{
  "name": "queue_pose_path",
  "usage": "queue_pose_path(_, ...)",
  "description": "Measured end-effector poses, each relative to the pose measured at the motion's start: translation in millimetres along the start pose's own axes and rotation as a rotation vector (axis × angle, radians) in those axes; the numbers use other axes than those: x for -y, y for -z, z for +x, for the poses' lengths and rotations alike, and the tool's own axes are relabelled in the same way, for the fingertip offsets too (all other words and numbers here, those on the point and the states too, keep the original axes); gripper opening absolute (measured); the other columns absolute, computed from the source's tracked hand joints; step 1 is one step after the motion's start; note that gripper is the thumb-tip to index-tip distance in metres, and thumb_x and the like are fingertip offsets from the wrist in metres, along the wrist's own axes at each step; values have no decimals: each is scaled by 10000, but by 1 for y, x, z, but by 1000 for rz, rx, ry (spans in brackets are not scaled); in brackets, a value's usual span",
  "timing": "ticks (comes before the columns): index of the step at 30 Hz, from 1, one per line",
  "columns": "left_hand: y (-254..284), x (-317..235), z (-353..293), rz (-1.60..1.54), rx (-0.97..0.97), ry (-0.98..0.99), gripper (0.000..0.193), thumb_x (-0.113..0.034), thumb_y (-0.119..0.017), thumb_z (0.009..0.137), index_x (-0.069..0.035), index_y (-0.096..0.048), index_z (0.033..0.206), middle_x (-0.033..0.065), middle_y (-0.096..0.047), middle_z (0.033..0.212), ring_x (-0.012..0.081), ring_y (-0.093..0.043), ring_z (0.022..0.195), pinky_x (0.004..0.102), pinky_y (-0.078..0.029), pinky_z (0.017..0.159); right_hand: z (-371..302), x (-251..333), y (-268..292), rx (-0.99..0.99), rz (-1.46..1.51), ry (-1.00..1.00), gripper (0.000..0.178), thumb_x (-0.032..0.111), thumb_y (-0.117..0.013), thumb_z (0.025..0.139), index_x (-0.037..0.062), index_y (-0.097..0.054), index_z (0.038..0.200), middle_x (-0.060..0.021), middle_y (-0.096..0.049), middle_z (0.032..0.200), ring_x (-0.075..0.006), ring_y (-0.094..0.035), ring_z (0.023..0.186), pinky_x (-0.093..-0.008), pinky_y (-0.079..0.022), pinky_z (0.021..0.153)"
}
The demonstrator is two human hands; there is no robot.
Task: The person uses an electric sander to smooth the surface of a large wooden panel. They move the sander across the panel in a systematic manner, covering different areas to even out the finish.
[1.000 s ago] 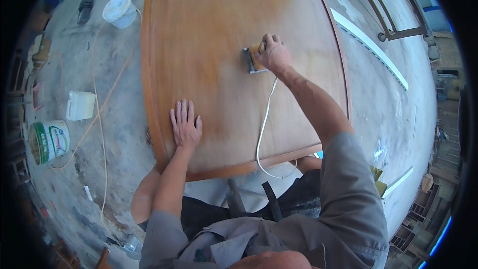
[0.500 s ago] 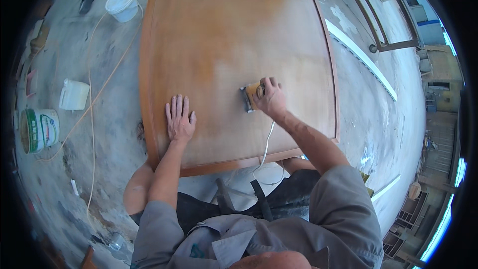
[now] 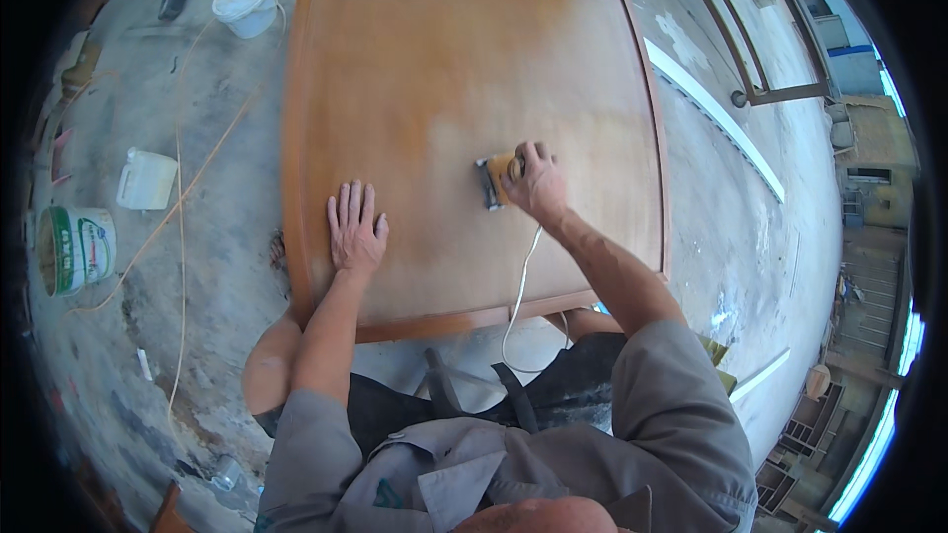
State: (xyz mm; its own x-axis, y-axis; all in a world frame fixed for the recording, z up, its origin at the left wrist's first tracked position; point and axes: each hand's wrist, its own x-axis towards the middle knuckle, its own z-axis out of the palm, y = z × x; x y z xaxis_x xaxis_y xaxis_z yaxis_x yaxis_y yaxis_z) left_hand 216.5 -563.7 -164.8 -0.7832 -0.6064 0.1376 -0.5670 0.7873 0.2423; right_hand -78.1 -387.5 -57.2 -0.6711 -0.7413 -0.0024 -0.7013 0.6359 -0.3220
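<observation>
Broadly, the concrete floor (image 3: pixel 232 138) is the largest thing in view, and above it lies a wide wooden panel (image 3: pixel 395 69) with a raised rim, its near edge over the person's thighs; what props it up is hidden. Its face is darker orange-brown toward the far left and middle, paler and duller toward the near right.

Next in size come the hands. The left hand (image 3: pixel 357 232) rests palm down near the panel's left rim, fingers straight and nearly together, thumb apart, holding nothing. The right hand (image 3: pixel 538 186) is curled around a small yellow power sander (image 3: pixel 500 174), which sits close to the panel's middle, a little toward the near side, its dark base seemingly against the wood.

To sand well, the person would best keep that base flat so no corner digs in, press lightly and evenly, and overlap the passes along the grain, blending pale into dark. Near the raised rim, the base could knock and mark it. The left hand should serve as a steadying weight, well apart from the sander. Lastly, the thin white cord (image 3: pixel 520 281) hangs over the near edge, where it could snag; slack would help.
</observation>
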Motion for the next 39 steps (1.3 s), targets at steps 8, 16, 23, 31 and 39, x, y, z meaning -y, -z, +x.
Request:
queue_pose_path(8,0,-1,2,-38,-20,-4,680,-305,-619,964,-79,-404,1569,159,-332,1650,332,-257,1547,551,-166,1272,-106,-9,14,13,7,-8,437,220,-807,782,99,-578,1134,-155,-585,1152,-415,-577,1023,-504,-509,876)
queue_pose_path(16,0,0,0,-7,-10,-7,671,-324,-621,960,-75,-427,1553,167,-334,1644,335,-258,1546,559,-177,1267,2,-23,13,-17,-8,-7,441,252,-801,787,124,-582,1148,-146,-589,1159,-433,-570,1051,-511,-541,861)
queue_pose_path(23,5,-2,-1,-31,15,1,681,-293,-621,959,-71,-407,1566,168,-330,1645,346,-261,1542,560,-182,1264,124,-38,7,-16,-32,-41,525,311,-806,780,122,-572,1210,-168,-595,1250,-467,-591,1114,-513,-546,919)
queue_pose_path(31,6,-2,-2,-46,1,6,678,-314,-632,949,-77,-435,1553,165,-361,1631,343,-281,1535,560,-187,1263,181,-34,8,-35,-66,-84,557,360,-804,787,130,-567,1236,-179,-591,1273,-476,-587,1159,-522,-541,958)
queue_pose_path(39,5,-1,1,-16,-22,-9,663,-323,-632,955,-81,-446,1544,160,-373,1626,332,-290,1531,546,-186,1265,25,-29,3,-44,-11,-6,472,253,-813,768,116,-586,1158,-166,-600,1170,-436,-580,1064,-512,-526,886)
